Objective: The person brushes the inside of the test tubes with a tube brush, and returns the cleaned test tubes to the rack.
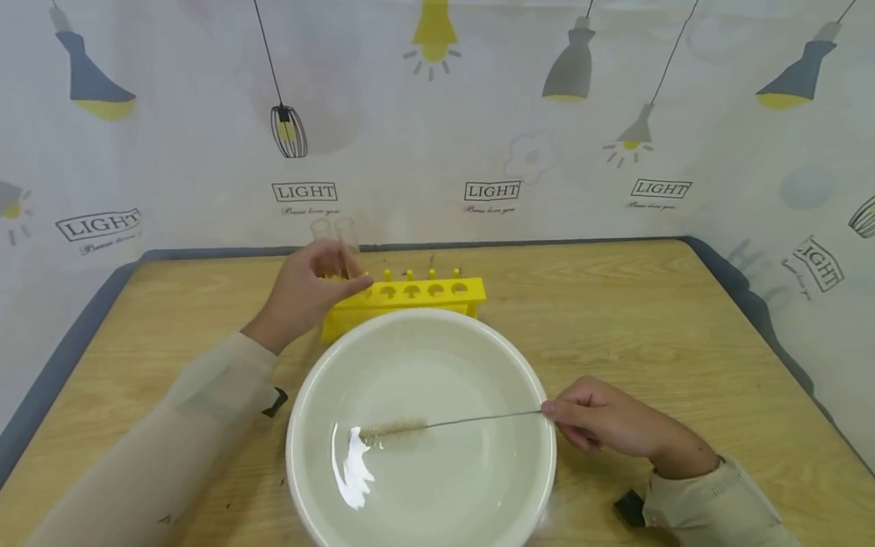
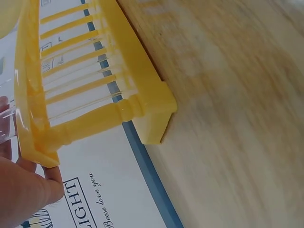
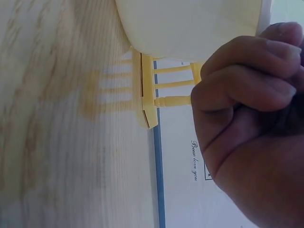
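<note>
My left hand (image 1: 304, 292) is at the left end of a yellow test tube rack (image 1: 399, 301), its thumb and fingers around a clear test tube (image 1: 349, 251) standing there. Beside it is a second clear tube (image 1: 320, 229). In the left wrist view, other fingers touch the end of the rack's top plate (image 2: 28, 154). My right hand (image 1: 604, 418) pinches the thin wire handle of a test tube brush (image 1: 396, 429) over the right rim of a white basin (image 1: 541, 380). The brush's bristles lie in the water on the basin's left side. The right fingertips are partly hidden in the right wrist view.
The basin stands on a wooden table (image 1: 615, 327) directly in front of the rack. Behind runs a printed backdrop (image 1: 410, 137), meeting the table along a dark blue edge. The rack's holes to the right of the tubes hold nothing.
</note>
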{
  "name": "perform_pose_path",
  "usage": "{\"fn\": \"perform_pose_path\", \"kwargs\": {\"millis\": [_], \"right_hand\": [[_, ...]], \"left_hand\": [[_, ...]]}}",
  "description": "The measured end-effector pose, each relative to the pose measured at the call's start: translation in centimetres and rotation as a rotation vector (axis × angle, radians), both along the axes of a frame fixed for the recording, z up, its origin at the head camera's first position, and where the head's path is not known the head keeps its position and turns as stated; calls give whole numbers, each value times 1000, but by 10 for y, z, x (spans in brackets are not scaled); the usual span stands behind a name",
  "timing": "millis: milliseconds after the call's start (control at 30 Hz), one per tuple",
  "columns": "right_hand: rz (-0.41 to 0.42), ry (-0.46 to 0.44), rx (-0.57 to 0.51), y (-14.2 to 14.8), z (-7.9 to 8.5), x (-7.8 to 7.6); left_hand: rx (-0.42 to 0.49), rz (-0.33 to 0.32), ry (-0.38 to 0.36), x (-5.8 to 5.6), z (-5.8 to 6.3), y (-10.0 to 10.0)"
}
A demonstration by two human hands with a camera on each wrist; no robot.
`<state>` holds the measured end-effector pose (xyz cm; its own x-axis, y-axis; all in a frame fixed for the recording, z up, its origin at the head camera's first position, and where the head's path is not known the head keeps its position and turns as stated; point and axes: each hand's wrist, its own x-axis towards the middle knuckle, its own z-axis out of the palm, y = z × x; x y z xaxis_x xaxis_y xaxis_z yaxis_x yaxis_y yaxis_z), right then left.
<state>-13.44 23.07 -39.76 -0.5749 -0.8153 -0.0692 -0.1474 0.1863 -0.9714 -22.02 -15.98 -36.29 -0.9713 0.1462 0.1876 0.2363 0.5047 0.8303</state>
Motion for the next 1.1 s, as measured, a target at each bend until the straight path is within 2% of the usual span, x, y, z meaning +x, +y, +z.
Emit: {"fn": "perform_pose_path", "kwargs": {"millis": [100, 333, 533, 733, 867, 1000, 1100], "right_hand": [[-3, -8, 9, 0, 1, 1], [-23, 5, 45, 2, 2, 0], [-52, 24, 40, 1, -3, 2], [-58, 38, 55, 0, -4, -1], [-80, 48, 91, 2, -4, -3], [-138, 91, 150, 3, -2, -3], [-290, 171, 245, 3, 3, -3]], "left_hand": [[10, -6, -12, 4, 3, 2], [16, -13, -9, -3, -11, 1], [4, -48, -26, 0, -9, 6], [-31, -5, -46, -9, -23, -1], [-55, -2, -46, -12, -25, -4], [-94, 5, -72, -3, -23, -13], [-155, 47, -68, 12, -21, -27]]}}
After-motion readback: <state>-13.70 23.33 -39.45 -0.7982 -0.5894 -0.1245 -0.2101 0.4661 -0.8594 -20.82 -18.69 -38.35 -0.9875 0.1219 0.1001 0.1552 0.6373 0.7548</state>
